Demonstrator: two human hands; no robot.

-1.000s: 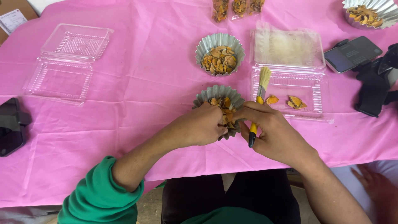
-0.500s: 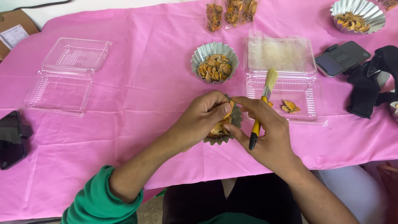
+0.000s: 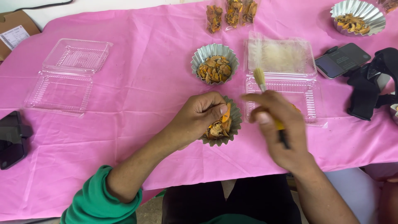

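Two hands at a fluted foil cup of dried orange-brown pieces, on a pink table cover.

Left hand curled around the foil cup, tilting it; thumb and fingers pinch one orange piece at the cup's rim. Right hand, just right of the cup, closed on a small brush, bristles up, handle running down through the fist; slightly motion-blurred. Beyond the left hand: a second filled foil cup. Beyond the right hand: an open clear clamshell box. Far left of the left hand: another clear clamshell.
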